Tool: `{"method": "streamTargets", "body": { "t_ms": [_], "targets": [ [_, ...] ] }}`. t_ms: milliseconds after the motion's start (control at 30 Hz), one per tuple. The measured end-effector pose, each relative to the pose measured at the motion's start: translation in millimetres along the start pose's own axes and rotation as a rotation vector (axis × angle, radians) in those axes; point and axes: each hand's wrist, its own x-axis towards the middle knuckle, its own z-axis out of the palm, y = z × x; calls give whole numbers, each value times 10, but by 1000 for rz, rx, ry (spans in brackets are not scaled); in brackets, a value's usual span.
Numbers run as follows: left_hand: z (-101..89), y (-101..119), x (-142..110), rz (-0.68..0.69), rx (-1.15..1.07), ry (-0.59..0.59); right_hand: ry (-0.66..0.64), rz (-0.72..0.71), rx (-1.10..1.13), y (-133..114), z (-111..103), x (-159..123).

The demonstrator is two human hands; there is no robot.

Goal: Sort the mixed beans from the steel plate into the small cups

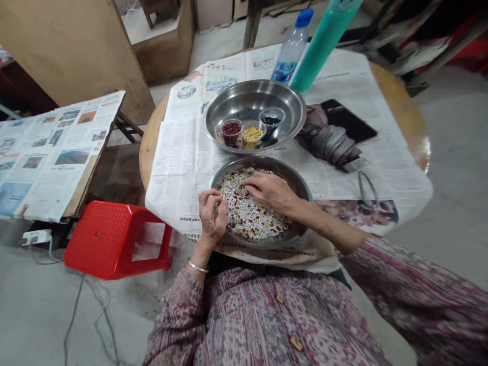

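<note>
A steel pan [299, 184] of mixed white, red and dark beans [249, 216] sits at the near edge of a round table. My left hand [211, 214] rests on the pan's left rim with its fingers curled in; what they hold is hidden. My right hand [270, 191] lies palm down on the beans, fingertips pressed together at the pile's far side. Behind it, a second steel pan [251, 96] holds three small clear cups: red beans [231, 129], yellow beans [252, 135] and black beans [271, 121].
Newspaper [183, 152] covers the table. A water bottle [292, 48] and a green bottle [324, 43] stand at the back. A folded dark umbrella [330, 140] lies to the right. A red stool [114, 239] and a paper-covered bench [53, 152] are to the left.
</note>
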Motion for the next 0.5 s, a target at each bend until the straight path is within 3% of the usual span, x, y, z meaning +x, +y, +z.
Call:
{"method": "streamTargets", "body": {
  "t_ms": [167,367,500],
  "targets": [
    [2,-1,5,-5,-23,0,122,-3,-51,-125,110,109],
    [-5,-9,1,5,-24,-7,-154,-357,105,-426,207,-224],
    [-6,-5,1,5,-10,-12,-241,-424,53,-238,117,-408]
  ]
}}
